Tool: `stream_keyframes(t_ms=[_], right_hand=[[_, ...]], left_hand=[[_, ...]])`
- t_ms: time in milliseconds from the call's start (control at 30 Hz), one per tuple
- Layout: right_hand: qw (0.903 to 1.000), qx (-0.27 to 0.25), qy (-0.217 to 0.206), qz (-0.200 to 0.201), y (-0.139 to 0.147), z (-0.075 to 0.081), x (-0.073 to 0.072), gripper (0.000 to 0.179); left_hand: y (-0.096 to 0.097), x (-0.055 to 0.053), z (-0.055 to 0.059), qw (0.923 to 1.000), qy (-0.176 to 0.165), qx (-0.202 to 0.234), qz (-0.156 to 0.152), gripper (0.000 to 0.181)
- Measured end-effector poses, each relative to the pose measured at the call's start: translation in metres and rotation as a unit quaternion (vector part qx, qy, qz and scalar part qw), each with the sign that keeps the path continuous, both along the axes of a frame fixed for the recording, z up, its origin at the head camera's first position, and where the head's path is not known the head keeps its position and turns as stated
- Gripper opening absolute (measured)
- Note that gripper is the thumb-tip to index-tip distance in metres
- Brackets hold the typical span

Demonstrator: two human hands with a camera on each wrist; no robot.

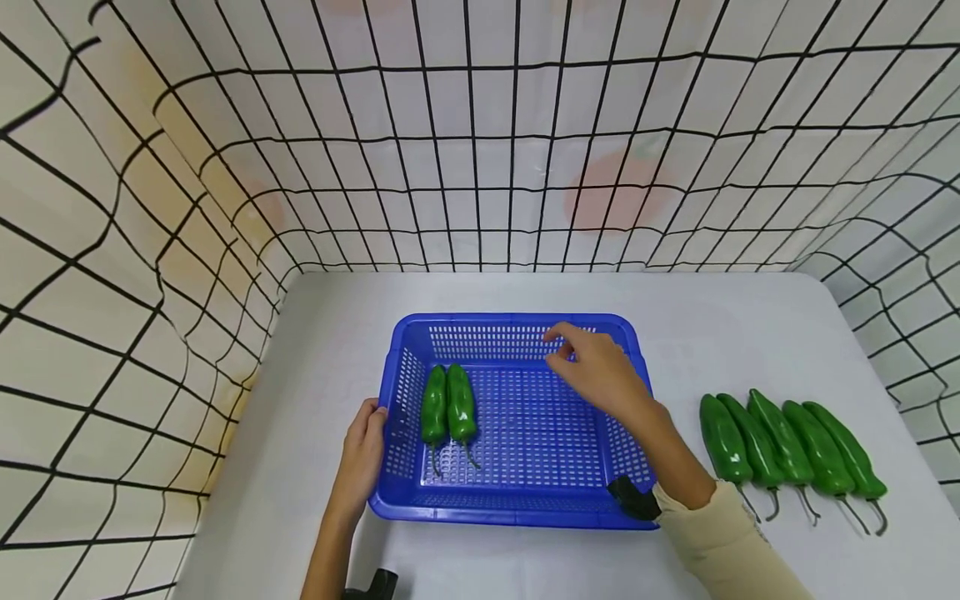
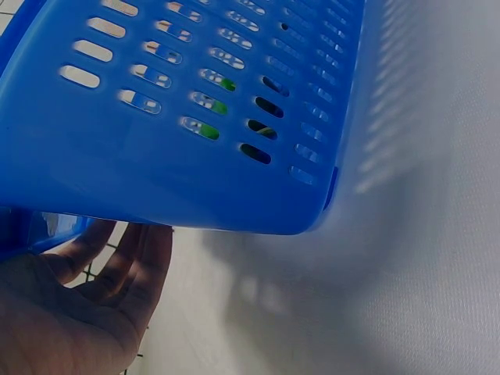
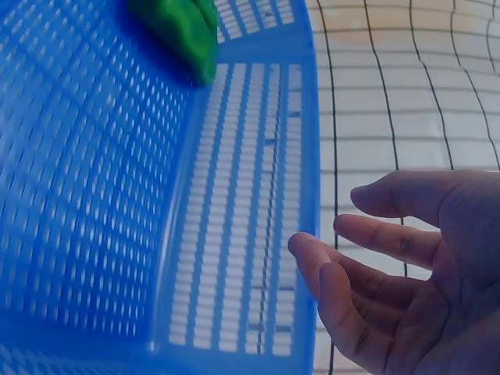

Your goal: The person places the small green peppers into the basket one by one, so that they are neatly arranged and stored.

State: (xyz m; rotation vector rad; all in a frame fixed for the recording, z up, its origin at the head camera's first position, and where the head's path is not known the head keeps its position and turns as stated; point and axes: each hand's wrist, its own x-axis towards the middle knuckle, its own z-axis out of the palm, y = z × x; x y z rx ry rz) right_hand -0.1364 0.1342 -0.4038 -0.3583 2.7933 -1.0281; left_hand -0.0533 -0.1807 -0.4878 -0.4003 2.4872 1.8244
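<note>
Two green peppers lie side by side at the left end of a blue plastic basket, stems toward me. My left hand grips the basket's left rim, thumb on top; in the left wrist view, the basket wall partly hides its fingers. Over the right part of the basket hovers my right hand, fingers loosely bent and nothing between them. The right wrist view shows that hand near the far rim, with a pepper inside the basket beyond.
Several green peppers lie in a row on the white table, right of the basket. Black wire mesh stands along the back and both sides. A dark strap sits at my right wrist.
</note>
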Motion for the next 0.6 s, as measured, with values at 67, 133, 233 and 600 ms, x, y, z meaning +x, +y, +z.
stream_keyframes(t_ms=[67,133,233,600], right_hand=[[1.0,0.002,0.006,-0.007,0.011,0.002,0.002,0.031],[0.9998,0.003,0.013,-0.013,0.02,0.003,0.003,0.031],[0.9995,-0.001,0.021,-0.022,0.031,0.005,0.005,0.031],[0.9966,0.013,0.043,-0.068,0.077,0.008,0.019,0.036]], left_hand=[[0.001,0.0,0.0,1.0,-0.002,0.002,0.001,0.031],[0.0,0.0,0.0,1.0,-0.002,0.004,0.002,0.032],[0.0,0.0,-0.001,1.0,-0.001,0.005,0.0,0.033],[0.0,0.0,0.0,1.0,0.0,0.007,-0.001,0.032]])
